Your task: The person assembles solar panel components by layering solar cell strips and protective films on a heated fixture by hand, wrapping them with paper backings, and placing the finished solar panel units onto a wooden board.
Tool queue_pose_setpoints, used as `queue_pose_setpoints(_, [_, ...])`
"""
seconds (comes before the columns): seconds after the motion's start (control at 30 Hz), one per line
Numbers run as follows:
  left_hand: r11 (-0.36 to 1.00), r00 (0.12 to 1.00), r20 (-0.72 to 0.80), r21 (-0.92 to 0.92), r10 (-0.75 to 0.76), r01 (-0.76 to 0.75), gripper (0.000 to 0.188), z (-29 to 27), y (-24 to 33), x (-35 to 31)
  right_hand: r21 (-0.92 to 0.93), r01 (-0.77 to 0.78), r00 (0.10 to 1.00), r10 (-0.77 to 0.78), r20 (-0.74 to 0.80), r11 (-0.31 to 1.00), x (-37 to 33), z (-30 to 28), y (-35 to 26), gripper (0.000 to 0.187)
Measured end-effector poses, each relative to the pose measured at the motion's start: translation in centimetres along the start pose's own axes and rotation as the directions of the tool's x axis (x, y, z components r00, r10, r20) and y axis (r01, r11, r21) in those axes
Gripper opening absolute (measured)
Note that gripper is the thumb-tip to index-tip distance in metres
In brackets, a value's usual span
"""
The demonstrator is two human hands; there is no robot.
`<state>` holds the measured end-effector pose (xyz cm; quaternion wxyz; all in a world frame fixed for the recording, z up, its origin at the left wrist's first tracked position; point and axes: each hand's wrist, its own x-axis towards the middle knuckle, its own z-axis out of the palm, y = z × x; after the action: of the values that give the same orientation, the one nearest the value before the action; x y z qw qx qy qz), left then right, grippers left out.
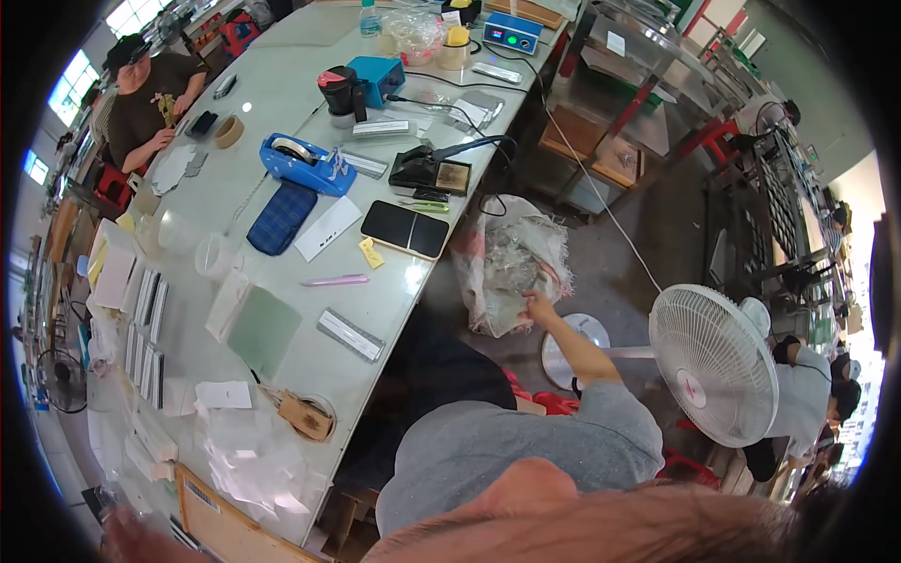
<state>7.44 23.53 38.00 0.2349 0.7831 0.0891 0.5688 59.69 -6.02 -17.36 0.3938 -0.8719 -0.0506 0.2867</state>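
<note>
My right hand reaches down beside the table to a whitish woven sack on the floor. Its fingers are bent at the sack's near rim and look closed on it, though they are small in view. Crumpled clear plastic fills the mouth of the sack. At the lower left edge a blurred shape, perhaps my left hand, lies very close to the camera; its fingers cannot be made out. On the table nearest my body lies a ruler-like metallic strip in clear wrapping.
A white standing fan rises at my right, its cord crossing the floor. On the table are a phone, a blue tape dispenser, a soldering iron stand and a green mat. Another person works across the table.
</note>
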Motion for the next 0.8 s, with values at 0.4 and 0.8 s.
queue_pose_setpoints(0.4, [-0.1,-0.202,0.496,0.224,-0.844,0.969,0.05,6.4,-4.4,-29.2,-0.264,0.084,0.976,-0.132,-0.171,0.961,12.3,3.5,-1.6,0.072])
queue_pose_setpoints(0.8, [0.24,0.373,-0.017,0.74,-0.928,0.629,0.007,9.2,-6.0,-47.9,-0.19,0.97,0.236,-0.797,0.557,0.154,-11.7,14.7,-12.6,0.029])
